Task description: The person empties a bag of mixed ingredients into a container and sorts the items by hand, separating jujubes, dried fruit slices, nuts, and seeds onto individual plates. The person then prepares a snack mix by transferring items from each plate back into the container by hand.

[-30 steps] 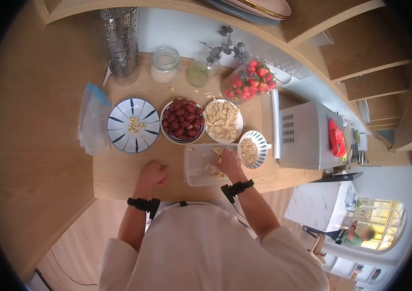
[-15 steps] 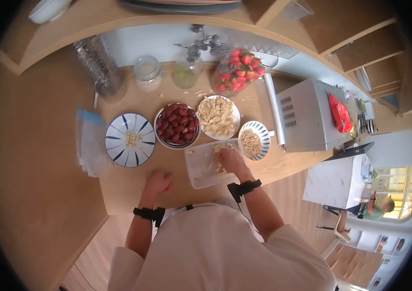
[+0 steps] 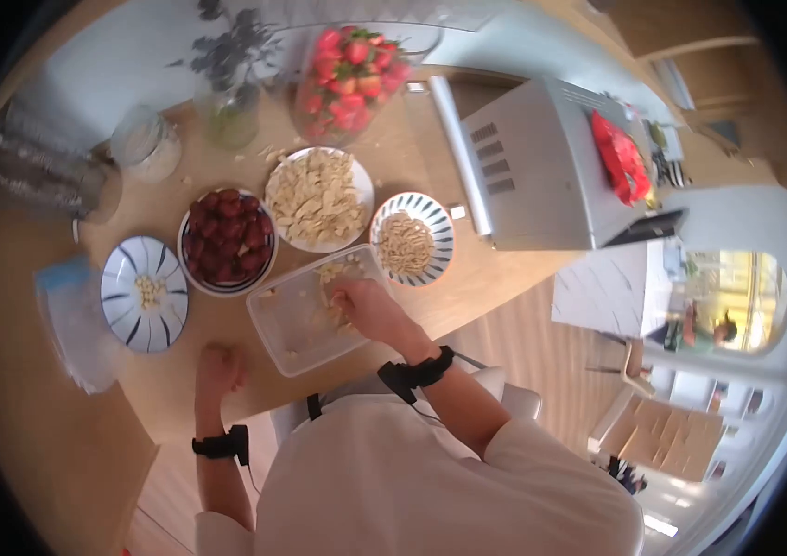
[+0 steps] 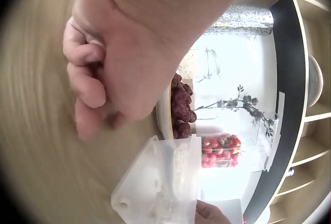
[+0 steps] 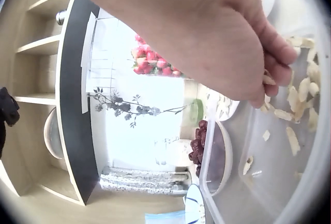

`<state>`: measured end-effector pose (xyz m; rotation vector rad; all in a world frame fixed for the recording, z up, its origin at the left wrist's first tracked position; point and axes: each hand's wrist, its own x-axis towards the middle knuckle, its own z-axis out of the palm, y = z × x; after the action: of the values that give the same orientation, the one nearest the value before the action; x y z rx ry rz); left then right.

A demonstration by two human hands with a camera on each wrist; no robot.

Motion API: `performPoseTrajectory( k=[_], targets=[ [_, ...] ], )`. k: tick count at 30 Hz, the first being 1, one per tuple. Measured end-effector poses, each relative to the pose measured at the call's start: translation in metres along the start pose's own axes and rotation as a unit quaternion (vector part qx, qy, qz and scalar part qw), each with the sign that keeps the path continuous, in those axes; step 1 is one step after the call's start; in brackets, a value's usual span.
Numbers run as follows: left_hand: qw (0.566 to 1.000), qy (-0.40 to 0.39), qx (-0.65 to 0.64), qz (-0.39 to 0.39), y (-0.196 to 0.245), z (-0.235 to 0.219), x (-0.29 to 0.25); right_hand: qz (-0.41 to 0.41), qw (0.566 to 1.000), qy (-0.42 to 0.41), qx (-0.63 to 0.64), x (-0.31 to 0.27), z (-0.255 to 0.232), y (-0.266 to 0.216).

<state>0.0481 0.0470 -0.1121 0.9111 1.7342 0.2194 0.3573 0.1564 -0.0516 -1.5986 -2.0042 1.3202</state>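
My right hand [image 3: 375, 310] reaches into a clear plastic container [image 3: 278, 320] on the wooden counter. In the right wrist view, its thumb and fingers pinch a pale dried slice [image 5: 268, 79] above several loose slices [image 5: 292, 141]. My left hand [image 3: 219, 372] rests at the counter's front, fingers loosely curled, no object visible in them. Behind the container are a bowl of red dates [image 3: 227, 239] and a white plate heaped with pale slices [image 3: 319, 199]. A striped bowl [image 3: 446, 243] of pale slivers stands to its right. Left of the dates, a blue-striped plate [image 3: 125, 320] carries small pale kernels.
Clear plastic bags [image 3: 83, 324] lie at the left. Along the back stand a patterned metal cylinder [image 3: 41, 176], a glass jar [image 3: 146, 148], a vase [image 3: 231, 116] and a container of strawberries [image 3: 352, 83]. A silver oven-like appliance [image 3: 537, 167] sits at the right.
The head view has swung, so the counter appears shifted left and tilted. My right hand stays inside the container; my left hand remains at the counter's front.
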Motion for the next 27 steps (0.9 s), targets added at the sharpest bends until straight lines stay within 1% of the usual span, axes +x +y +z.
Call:
performPoseTrajectory(
  k=[1,2,3,4,5,6,7,8,9,10,11,12,13,14,15,16,18,19,20,21,25,27],
  targets=[
    [0.998,0.034,0.037,0.043,0.003,-0.002,-0.004,-0.025,1.0,-0.012,0.002,0.001,-0.004,0.001],
    [0.998,0.049,0.033,0.025,0.001,0.001,-0.006,-0.051,0.998,-0.022,0.007,0.003,-0.008,0.0],
    [0.961,0.223,0.148,0.068,-0.002,0.007,-0.005,-0.06,0.997,-0.037,0.017,0.006,-0.013,-0.002],
    [0.88,0.38,0.264,0.107,-0.001,0.009,-0.008,-0.068,0.996,-0.056,0.026,0.007,-0.02,-0.006],
    [0.878,0.382,0.272,0.092,0.0,0.008,-0.009,-0.074,0.994,-0.074,0.035,0.007,-0.026,-0.01],
    [0.873,0.423,0.229,0.073,0.005,0.007,-0.01,-0.075,0.992,-0.087,0.046,0.008,-0.031,-0.014],
    [0.864,0.464,0.185,0.057,0.007,0.005,-0.011,-0.055,0.991,-0.113,0.052,0.011,-0.038,-0.019],
    [0.862,0.467,0.192,0.047,0.003,0.005,-0.011,-0.036,0.988,-0.137,0.055,0.015,-0.047,-0.025],
    [0.854,0.486,0.179,0.047,-0.004,0.006,-0.007,-0.018,0.985,-0.158,0.065,0.017,-0.057,-0.035],
    [0.846,0.506,0.164,0.049,-0.009,0.006,-0.001,-0.022,0.984,-0.163,0.069,0.019,-0.064,-0.039],
    [0.844,0.508,0.165,0.044,-0.013,0.006,0.006,-0.033,0.985,-0.154,0.076,0.021,-0.07,-0.041],
    [0.834,0.526,0.164,0.04,-0.017,0.009,0.01,-0.043,0.985,-0.148,0.082,0.022,-0.077,-0.043],
    [0.822,0.544,0.163,0.032,-0.019,0.012,0.01,-0.045,0.983,-0.161,0.08,0.024,-0.084,-0.047],
    [0.82,0.548,0.161,0.021,-0.02,0.014,0.012,-0.056,0.984,-0.154,0.068,0.029,-0.091,-0.053],
    [0.816,0.554,0.161,0.029,-0.019,0.014,0.013,-0.067,0.985,-0.147,0.056,0.034,-0.097,-0.058],
    [0.812,0.56,0.161,0.038,-0.017,0.014,0.014,-0.072,0.983,-0.157,0.055,0.039,-0.103,-0.064],
    [0.809,0.563,0.168,0.033,-0.013,0.014,0.013,-0.086,0.99,-0.112,0.014,0.05,-0.114,-0.072],
    [0.808,0.561,0.176,0.038,-0.011,0.014,0.012,-0.091,0.989,-0.118,0.012,0.058,-0.114,-0.067],
    [0.806,0.565,0.174,0.034,-0.009,0.014,0.011,-0.153,0.985,-0.074,-0.026,0.068,-0.111,-0.057],
    [0.81,0.559,0.175,0.024,-0.007,0.013,0.01,-0.214,0.974,-0.028,-0.062,0.077,-0.11,-0.057],
    [0.817,0.548,0.179,0.003,-0.007,0.013,0.011,-0.228,0.97,-0.009,-0.082,0.107,-0.103,-0.06],
    [0.812,0.557,0.175,0.012,-0.007,0.014,0.011,-0.226,0.971,0.02,-0.08,0.12,-0.092,-0.053]
  ],
)
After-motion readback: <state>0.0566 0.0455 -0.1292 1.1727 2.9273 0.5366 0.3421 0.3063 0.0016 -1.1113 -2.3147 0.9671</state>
